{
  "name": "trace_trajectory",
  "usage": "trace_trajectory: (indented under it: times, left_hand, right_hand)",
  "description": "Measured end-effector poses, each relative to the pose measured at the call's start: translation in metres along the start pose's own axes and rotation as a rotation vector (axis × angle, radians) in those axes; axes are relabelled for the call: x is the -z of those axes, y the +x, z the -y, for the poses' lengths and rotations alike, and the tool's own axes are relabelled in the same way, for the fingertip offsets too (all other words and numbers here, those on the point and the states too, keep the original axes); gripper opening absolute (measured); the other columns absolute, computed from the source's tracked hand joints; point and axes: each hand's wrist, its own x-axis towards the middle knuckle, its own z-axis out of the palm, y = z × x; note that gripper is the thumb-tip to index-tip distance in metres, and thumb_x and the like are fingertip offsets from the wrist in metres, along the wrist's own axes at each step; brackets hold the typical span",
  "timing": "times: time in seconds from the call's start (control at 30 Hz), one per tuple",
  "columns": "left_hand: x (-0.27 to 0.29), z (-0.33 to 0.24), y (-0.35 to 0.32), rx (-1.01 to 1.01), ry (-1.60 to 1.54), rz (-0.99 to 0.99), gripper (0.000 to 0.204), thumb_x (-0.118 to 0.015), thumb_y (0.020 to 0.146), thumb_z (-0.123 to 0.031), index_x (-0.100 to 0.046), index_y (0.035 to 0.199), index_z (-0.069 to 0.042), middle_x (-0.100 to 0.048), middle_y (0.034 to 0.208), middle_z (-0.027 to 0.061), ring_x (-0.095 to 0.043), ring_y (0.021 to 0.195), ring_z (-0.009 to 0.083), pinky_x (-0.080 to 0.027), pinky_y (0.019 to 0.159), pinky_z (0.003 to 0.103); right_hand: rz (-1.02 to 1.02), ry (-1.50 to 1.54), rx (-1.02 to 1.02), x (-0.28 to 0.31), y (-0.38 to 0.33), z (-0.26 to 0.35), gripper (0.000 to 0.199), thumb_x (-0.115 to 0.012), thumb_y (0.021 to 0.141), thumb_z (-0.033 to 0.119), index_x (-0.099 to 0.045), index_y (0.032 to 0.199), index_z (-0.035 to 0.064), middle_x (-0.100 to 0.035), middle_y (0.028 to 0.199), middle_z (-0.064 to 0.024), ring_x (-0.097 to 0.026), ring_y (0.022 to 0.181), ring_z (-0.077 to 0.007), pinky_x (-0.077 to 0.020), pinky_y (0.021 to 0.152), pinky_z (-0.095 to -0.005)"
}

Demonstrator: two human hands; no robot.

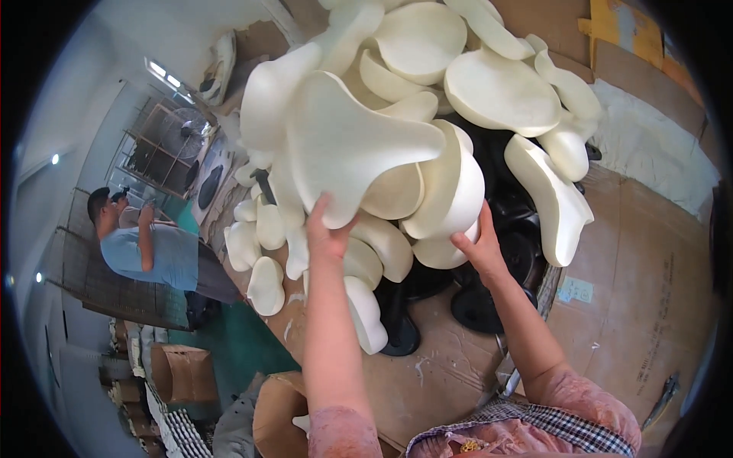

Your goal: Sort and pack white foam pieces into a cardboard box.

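Okay, left to right: small cream pieces [267, 286] sit at the heap's edge, so best swing clear of them. Left hand [330, 229] is closed round the lower lobe of the large pronged cream piece [340, 145], which lies across the front of the heap; a one-end hold probably lets it tip, so support wider. Right hand [485, 246] grips the lower right edge of the rounded cream piece [456, 191], fingers partly hidden; I'd go gently, edge could dent. Black parts [511, 221] just right of it: avoid snagging.
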Motion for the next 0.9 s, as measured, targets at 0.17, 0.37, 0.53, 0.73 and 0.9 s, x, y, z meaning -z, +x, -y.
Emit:
trace_trajectory:
  times: [0.17, 0.37, 0.53, 0.73, 0.9]
  left_hand:
    - [-0.023, 0.019, -0.028, -0.158, -0.009, 0.101, 0.052, -0.068, 0.074, -0.005, -0.046, 0.121, 0.001, -0.055, 0.114, 0.0108, -0.053, 0.105, 0.0278, -0.044, 0.091, 0.038]
    - [-0.038, 0.029, -0.105, -0.289, 0.122, 0.229, 0.048, -0.067, 0.071, 0.002, -0.049, 0.116, 0.003, -0.057, 0.109, 0.0105, -0.055, 0.101, 0.0225, -0.042, 0.090, 0.034]
    - [-0.034, 0.023, -0.183, -0.353, 0.062, 0.240, 0.051, -0.065, 0.071, 0.001, -0.047, 0.119, 0.000, -0.055, 0.113, 0.0089, -0.052, 0.104, 0.0213, -0.041, 0.092, 0.034]
    - [0.089, 0.007, -0.314, -0.615, -0.013, -0.123, 0.061, -0.057, 0.069, -0.012, -0.040, 0.127, -0.001, -0.050, 0.120, 0.0109, -0.048, 0.112, 0.0293, -0.037, 0.099, 0.044]
    - [0.207, 0.010, -0.465, -0.642, -0.155, -0.536, 0.063, -0.051, 0.074, -0.018, -0.034, 0.133, 0.000, -0.044, 0.129, 0.0158, -0.043, 0.119, 0.0328, -0.035, 0.101, 0.047]
  right_hand:
    - [-0.037, -0.020, 0.028, -0.003, -0.014, -0.008, 0.090, -0.075, 0.066, 0.027, -0.026, 0.138, 0.0055, -0.037, 0.131, -0.0135, -0.040, 0.120, -0.0259, -0.0332, 0.100, -0.0374]
    - [-0.118, 0.215, 0.156, 0.004, -0.052, 0.033, 0.067, -0.071, 0.068, 0.013, -0.036, 0.125, 0.0069, -0.049, 0.117, -0.0060, -0.046, 0.111, -0.0175, -0.0357, 0.095, -0.0325]
    - [-0.104, 0.236, 0.272, 0.015, -0.091, 0.071, 0.069, -0.071, 0.069, 0.015, -0.037, 0.127, 0.0020, -0.053, 0.115, -0.0081, -0.054, 0.104, -0.0188, -0.0423, 0.089, -0.0319]
    - [0.382, 0.160, 0.205, -0.038, -0.171, 0.093, 0.094, -0.082, 0.061, 0.023, -0.025, 0.133, 0.0045, -0.033, 0.129, -0.0112, -0.036, 0.120, -0.0217, -0.0316, 0.100, -0.0358]
    - [0.793, 0.085, 0.431, -0.111, -0.250, 0.075, 0.076, -0.070, 0.064, 0.018, -0.036, 0.131, 0.0051, -0.026, 0.133, -0.0220, -0.025, 0.126, -0.0369, -0.0227, 0.105, -0.0446]
